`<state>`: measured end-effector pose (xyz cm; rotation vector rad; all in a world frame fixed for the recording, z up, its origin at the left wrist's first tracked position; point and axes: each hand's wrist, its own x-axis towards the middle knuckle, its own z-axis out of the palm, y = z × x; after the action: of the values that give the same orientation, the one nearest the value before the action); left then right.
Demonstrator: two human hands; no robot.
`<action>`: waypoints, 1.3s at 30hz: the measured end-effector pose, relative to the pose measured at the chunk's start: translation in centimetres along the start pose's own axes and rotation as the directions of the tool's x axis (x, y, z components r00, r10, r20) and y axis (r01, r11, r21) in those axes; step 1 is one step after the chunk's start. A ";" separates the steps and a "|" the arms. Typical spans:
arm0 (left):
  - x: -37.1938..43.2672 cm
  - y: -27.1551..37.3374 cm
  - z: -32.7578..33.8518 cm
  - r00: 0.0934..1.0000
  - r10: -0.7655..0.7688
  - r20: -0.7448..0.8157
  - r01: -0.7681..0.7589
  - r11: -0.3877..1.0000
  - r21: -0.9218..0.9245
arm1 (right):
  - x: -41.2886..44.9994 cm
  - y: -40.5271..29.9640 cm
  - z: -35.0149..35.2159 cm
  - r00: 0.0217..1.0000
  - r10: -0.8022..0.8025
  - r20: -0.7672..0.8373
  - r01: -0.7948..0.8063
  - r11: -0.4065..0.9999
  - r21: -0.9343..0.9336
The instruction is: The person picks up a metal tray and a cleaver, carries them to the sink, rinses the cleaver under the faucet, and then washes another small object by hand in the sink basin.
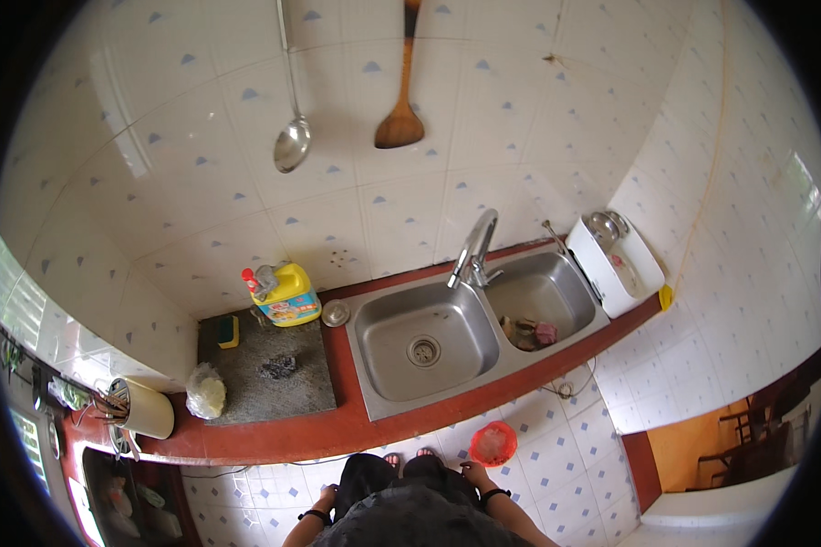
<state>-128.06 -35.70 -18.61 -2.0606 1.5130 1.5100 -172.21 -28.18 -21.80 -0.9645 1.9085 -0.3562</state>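
My left hand [328, 498] hangs beside my left thigh, its fingers too small to make out. Near my right thigh, my right hand [475, 473] has loosely bent fingers and nothing visible in them. Before me is a steel double sink: the left basin [390, 342] has a drain, and the right basin [540, 287] holds a pinkish cloth [546, 334] and brownish items too unclear to name. A chrome faucet [477, 249] stands behind the divider. On the dark mat [246, 383] at left are a yellow detergent jug [291, 297], a sponge [228, 331] and a dark scrubber [278, 367].
A tied plastic bag [206, 391] and a chopstick holder [150, 410] stand on the red counter [260, 441]. At right is a white bin [619, 267] with bowls. A red basin [492, 443] sits on the floor. A ladle [292, 143] and wooden spatula [400, 126] hang above.
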 end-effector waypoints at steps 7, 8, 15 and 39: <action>2.4 -3.4 1.0 0.999 0.039 -0.005 -0.039 0.996 0.077 | -2.4 -2.8 -1.3 0.985 0.168 0.040 -0.169 0.985 0.020; 2.8 -4.0 1.6 1.000 0.014 0.000 -0.014 0.998 -0.066 | -2.7 -2.8 -1.4 0.988 0.153 0.017 -0.154 0.988 0.013; 4.2 -6.3 2.9 0.998 0.026 -0.048 -0.034 0.985 -0.171 | -2.5 -1.8 -0.5 0.989 0.146 0.036 -0.144 0.989 -0.034; 3.6 -5.2 2.2 0.997 -0.079 0.024 0.083 0.962 -0.259 | -2.4 -2.8 -1.3 0.994 0.096 0.051 -0.097 0.995 0.011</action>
<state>-125.41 -34.09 -24.56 -2.2149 1.2649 1.7685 -171.39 -28.35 -18.00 -0.8609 1.8967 -0.2850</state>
